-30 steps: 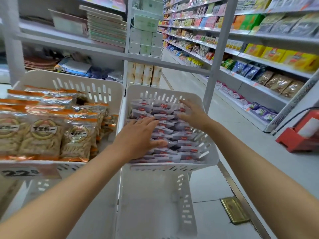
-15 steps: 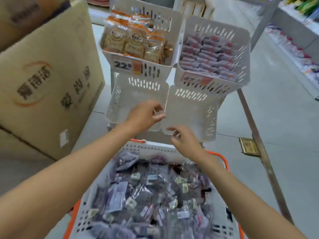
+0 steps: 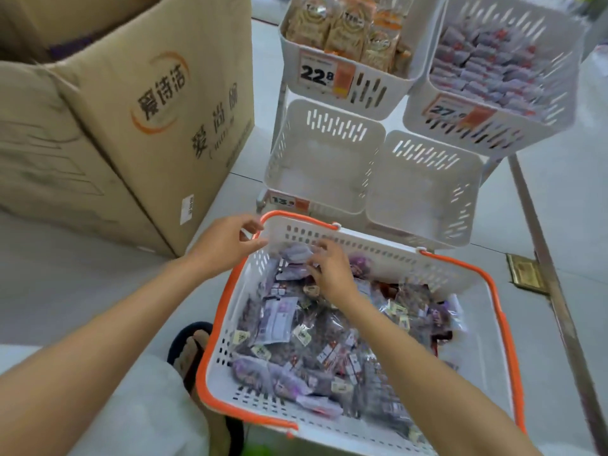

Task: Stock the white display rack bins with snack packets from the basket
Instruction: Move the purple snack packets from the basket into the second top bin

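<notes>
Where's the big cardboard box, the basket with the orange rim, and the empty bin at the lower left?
cardboard box (image 3: 158, 133): head view, on its printed front face.
basket (image 3: 394, 255): head view, on its white far wall.
lower-left empty bin (image 3: 322, 174): head view, on its bare floor.

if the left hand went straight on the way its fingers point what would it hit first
Most likely the far left corner of the basket: the left hand points its fingertips at the orange rim there, almost touching, though depth is unclear.
</notes>
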Demonstrator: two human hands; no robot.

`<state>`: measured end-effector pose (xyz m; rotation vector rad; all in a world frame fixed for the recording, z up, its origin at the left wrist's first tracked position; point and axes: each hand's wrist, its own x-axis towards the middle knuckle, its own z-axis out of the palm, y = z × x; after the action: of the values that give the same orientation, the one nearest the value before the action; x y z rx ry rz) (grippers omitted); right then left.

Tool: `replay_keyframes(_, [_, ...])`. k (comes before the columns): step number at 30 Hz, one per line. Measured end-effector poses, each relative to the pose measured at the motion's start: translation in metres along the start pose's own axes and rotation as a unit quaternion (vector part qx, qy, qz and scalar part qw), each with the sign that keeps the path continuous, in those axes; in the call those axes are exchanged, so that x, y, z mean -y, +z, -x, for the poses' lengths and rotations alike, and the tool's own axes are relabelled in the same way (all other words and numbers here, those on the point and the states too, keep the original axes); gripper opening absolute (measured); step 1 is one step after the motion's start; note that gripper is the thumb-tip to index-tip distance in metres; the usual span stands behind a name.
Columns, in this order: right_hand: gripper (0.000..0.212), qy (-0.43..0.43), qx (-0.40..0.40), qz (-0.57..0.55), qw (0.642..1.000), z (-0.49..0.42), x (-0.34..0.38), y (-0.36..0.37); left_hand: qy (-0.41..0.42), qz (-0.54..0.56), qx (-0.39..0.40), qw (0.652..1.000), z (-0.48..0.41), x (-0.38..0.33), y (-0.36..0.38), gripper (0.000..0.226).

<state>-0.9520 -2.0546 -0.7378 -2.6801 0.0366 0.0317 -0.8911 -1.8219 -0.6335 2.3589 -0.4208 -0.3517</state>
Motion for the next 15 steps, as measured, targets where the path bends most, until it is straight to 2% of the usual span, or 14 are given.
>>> replay_keyframes(3, [0.030, -0.071, 0.071, 0.062, 0.993, 0.000, -0.007, -0.009, -0.014, 0.047, 0.005, 0.999, 0.002, 0.005, 0.010, 0.029])
replay_keyframes(5, [0.021, -0.081, 0.102, 0.105, 0.986, 0.001, -0.008, -0.005, -0.014, 0.057, 0.023, 0.998, 0.006, 0.009, 0.017, 0.031])
replay_keyframes(7, [0.010, -0.065, 0.072, 0.079, 0.992, -0.002, -0.011, 0.000, -0.003, 0.037, 0.044, 0.998, 0.010, 0.010, 0.018, 0.032])
replay_keyframes(11, [0.032, -0.078, 0.110, 0.117, 0.984, 0.000, -0.016, -0.004, 0.001, 0.061, 0.036, 0.997, 0.010, 0.004, 0.017, 0.028])
replay_keyframes(13, [0.020, -0.083, 0.080, 0.086, 0.990, 0.003, -0.017, -0.007, -0.002, 0.077, 0.037, 0.996, 0.009, 0.001, 0.021, 0.027])
replay_keyframes(15, [0.021, -0.050, 0.013, 0.004, 0.999, 0.003, -0.007, -0.020, 0.013, 0.062, 0.054, 0.997, 0.011, -0.003, 0.024, 0.036])
